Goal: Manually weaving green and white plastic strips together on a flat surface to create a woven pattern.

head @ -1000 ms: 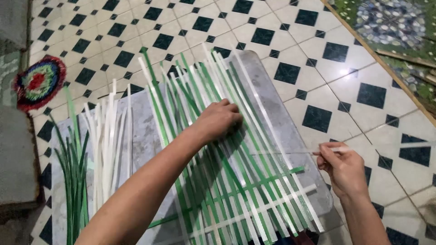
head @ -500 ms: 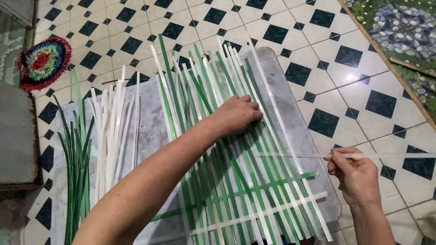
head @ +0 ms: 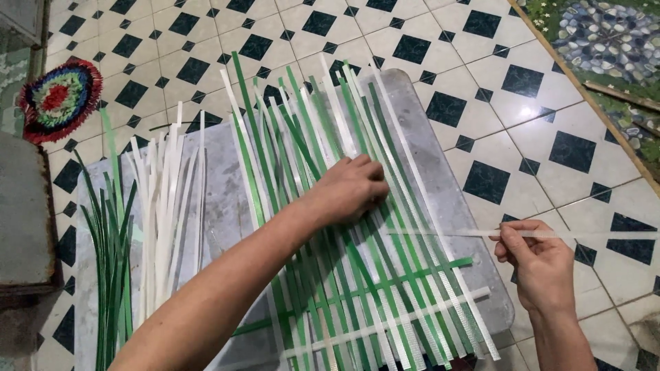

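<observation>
While the left hand [head: 352, 187] lies palm-down on the weave [head: 357, 261], fingers loosely curled and spread over the upright strips, it isn't gripping anything, just pressing flat on them about halfway up. The weave is a fan of green and white strips laid lengthwise on a grey board [head: 227, 206], which sits on the black-and-white tiled floor [head: 495, 103]. Two cross strips run through it near the bottom edge, a green one [head: 385, 285] and a white one [head: 405, 319] just below it.

The right hand [head: 540, 264] is off the board's right edge, over the tiles, thumb and fingers pinched shut on one white strip [head: 454, 233]. That strip lies roughly level, its left end reaching in over the weave's right side, just below the left hand, and its other end sticking out past the pinch toward the right. Can't really tell if the tip is tucked under any uprights or only resting on top.

On the left part of the board there's a loose bundle of white strips [head: 168, 213], and just beside it at the board's left edge a bundle of green strips [head: 110, 268]. A round multicoloured mat [head: 58, 97] sits on the floor at the far left, well apart from both hands. Top right corner shows a patterned rug [head: 605, 41].
</observation>
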